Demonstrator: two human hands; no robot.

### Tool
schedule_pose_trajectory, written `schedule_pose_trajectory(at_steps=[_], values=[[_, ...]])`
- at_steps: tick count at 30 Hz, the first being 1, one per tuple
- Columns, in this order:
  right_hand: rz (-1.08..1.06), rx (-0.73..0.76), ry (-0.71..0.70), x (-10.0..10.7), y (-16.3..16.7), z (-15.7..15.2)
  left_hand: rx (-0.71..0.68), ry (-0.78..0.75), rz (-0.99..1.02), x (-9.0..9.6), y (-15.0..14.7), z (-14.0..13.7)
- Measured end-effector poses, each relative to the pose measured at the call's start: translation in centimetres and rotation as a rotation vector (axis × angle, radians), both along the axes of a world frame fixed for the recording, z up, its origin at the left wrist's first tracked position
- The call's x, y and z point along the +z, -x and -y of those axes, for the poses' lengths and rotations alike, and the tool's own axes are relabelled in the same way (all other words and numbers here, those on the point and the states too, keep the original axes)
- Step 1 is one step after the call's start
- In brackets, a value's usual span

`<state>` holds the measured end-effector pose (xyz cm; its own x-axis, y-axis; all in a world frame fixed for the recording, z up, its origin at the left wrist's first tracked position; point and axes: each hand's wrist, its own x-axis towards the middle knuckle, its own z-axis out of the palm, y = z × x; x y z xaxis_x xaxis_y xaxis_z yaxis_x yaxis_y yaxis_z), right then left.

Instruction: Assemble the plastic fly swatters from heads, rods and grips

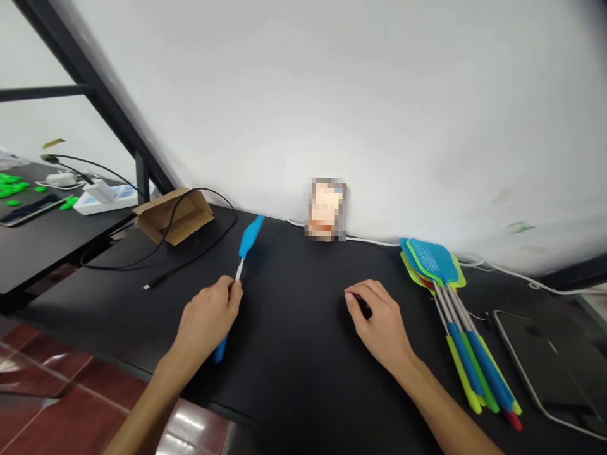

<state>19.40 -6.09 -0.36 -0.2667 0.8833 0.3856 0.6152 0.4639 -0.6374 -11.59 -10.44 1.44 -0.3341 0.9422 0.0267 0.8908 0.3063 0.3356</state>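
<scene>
Well, the broad black tabletop (294,354) fills the lower half of the frame, and on it at the lower right lies a stack of blue, green and red plastic fly swatters (455,316), heads fanned toward the wall. Smaller, just left of centre, is the blue plastic fly swatter with a thin white wire shaft (244,249) that I am holding: its head points up toward the wall, its blue grip pokes out below my wrist. My left hand (208,319) is closed around the shaft where it meets the grip. My right hand (379,322) rests loosely curled on the tabletop, holding nothing I can see. I judge the swatter light and whippy, its head floppy, so the stiffer grip is the place to hold.
</scene>
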Motion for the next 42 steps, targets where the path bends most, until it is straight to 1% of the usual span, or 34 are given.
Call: schedule_pose_trajectory(at_steps=[1,3,4,5,6,8,9,11,14,16,18,22,24,26,28,30,31,33,36,39,42], values=[[-0.047,0.013,0.047,0.2,-0.2,0.3,0.004,-0.071,0.201,-0.1,-1.3,0.5],[-0.181,0.044,0.161,0.5,-0.6,0.8,0.054,-0.28,0.632,-0.2,-4.6,1.0],[-0.264,0.073,0.231,0.7,-0.8,1.0,0.037,-0.35,0.831,-0.2,-6.5,1.0],[-0.348,0.11,0.307,0.8,-0.9,1.1,-0.013,-0.395,0.986,-0.3,-8.4,0.6],[-0.422,0.15,0.381,0.9,-1.0,1.2,-0.077,-0.392,1.096,-0.3,-10.3,0.0],[-0.5,0.215,0.498,0.9,-1.2,1.2,-0.245,-0.34,1.239,-0.5,-13.3,-1.8],[-0.5,0.225,0.525,0.9,-1.4,1.1,-0.318,-0.314,1.277,-0.6,-14.4,-2.9],[-0.437,0.195,0.508,1.1,-1.9,0.7,-0.421,-0.281,1.355,-1.1,-15.7,-4.8],[-0.317,0.108,0.428,1.7,-2.8,0.3,-0.506,-0.203,1.5,-2.0,-15.9,-6.7],[-0.272,0.079,0.437,1.9,-3.1,0.3,-0.532,-0.139,1.564,-2.6,-15.3,-7.2],[-0.23,0.056,0.462,1.9,-3.0,0.5,-0.543,-0.091,1.587,-2.8,-14.6,-7.2],[-0.098,0.039,0.429,1.3,-2.5,1.1,-0.549,-0.051,1.636,-2.7,-13.8,-7.1],[-0.1,0.053,0.447,1.0,-2.4,1.3,-0.572,-0.046,1.688,-2.5,-13.9,-7.1],[-0.182,0.057,0.531,0.9,-2.6,1.4,-0.596,-0.032,1.734,-2.4,-14.0,-7.2],[-0.327,0.065,0.673,0.6,-2.7,1.6,-0.605,-0.026,1.755,-2.5,-14.1,-7.2],[-0.455,0.081,0.793,0.3,-2.8,1.8,-0.576,-0.04,1.755,-2.6,-14.1,-7.3],[-0.482,0.088,0.816,0.2,-2.8,1.9,-0.551,-0.052,1.752,-2.7,-14.1,-7.3],[-0.449,0.078,0.774,-0.1,-2.7,2.1,-0.499,-0.074,1.747,-2.8,-14.0,-7.4],[-0.296,0.026,0.633,-0.2,-2.4,2.3,-0.465,-0.105,1.762,-2.8,-13.9,-7.2],[-0.148,-0.013,0.462,0.3,-1.8,2.4,-0.432,-0.139,1.768,-2.6,-14.2,-6.7],[-0.01,-0.043,0.252,0.9,-1.2,2.6,-0.379,-0.167,1.752,-2.3,-14.3,-6.7]])
